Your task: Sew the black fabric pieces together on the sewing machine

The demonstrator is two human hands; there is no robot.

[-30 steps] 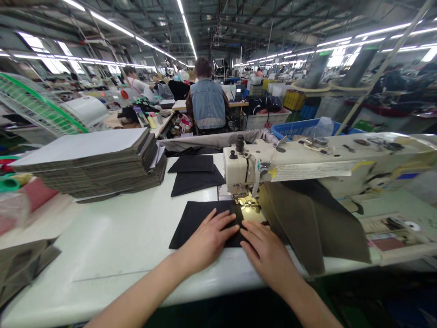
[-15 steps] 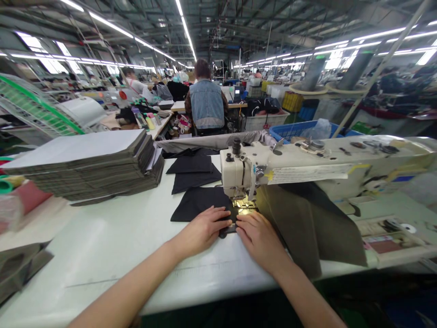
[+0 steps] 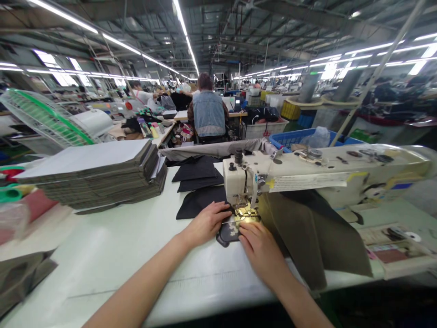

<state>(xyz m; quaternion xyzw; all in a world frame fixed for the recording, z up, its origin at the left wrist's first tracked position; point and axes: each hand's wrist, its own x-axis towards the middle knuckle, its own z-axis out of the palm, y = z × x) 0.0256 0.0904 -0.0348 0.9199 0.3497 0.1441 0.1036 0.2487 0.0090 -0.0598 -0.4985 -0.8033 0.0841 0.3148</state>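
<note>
In the head view, my left hand (image 3: 209, 224) lies flat with its fingers stretched out, the fingertips on the near right edge of a black fabric piece (image 3: 196, 203). My right hand (image 3: 260, 242) rests palm down, fingers out flat, at the near side of the lit needle plate (image 3: 246, 214). Nothing shows gripped in either hand. Between the hands, the dark worn bed plate (image 3: 228, 233) is bare. Above them stands the head of a cream sewing machine (image 3: 236, 182); its presser foot is partly hidden. Folded black pieces (image 3: 198, 173) lie behind the fabric.
A thick stack of grey-brown sheets (image 3: 102, 177) stands at the left, near a green-rimmed fan (image 3: 51, 114). Olive-brown fabric (image 3: 297, 232) drapes under the machine arm. A blue basket (image 3: 293, 138) stands behind. A co-worker in a denim vest (image 3: 209, 114) sits ahead, back turned.
The black fabric has moved away from me, exposing more of the bed plate. My hands are slightly farther apart. The camera view has also shifted a little.
</note>
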